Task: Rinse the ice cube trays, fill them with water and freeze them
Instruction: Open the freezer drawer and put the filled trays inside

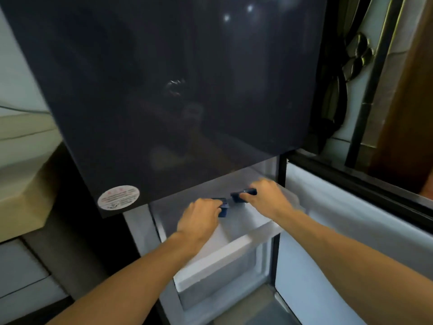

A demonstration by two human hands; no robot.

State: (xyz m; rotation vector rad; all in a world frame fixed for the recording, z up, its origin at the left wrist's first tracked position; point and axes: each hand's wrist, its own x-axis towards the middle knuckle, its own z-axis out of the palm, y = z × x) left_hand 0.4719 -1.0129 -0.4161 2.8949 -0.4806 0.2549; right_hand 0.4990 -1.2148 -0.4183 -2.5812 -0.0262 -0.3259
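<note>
Both forearms reached in from the bottom of the frame, and the left hand (199, 221) was curled tight round the near end of the left tray (223, 208), a dark blue one. Just beside it, the right hand (264, 198) pinched the right tray (244, 194), thumb on top and fingers wrapped under. Motion blur smeared the pair, so they were probably two separate trays almost touching end to end, not one.

Both trays hung low over the pulled-out freezer drawer (234, 249), right tray roughly level and left tray end-on; that grip looked chosen to keep any water from slopping. Whether the cells held water could not be told. It read as the freezing step, with the trays not yet set down.

Below that sat a second frosted drawer (222, 299), pushed in. The freezer door (351, 219) stood swung open to the right, pale liner showing. Above, the dark glossy upper door (164, 90) was shut, a round sticker (118, 197) at its lower corner. Off left were grey cabinet fronts (23, 277); far right, a brown wooden door (410, 113).
</note>
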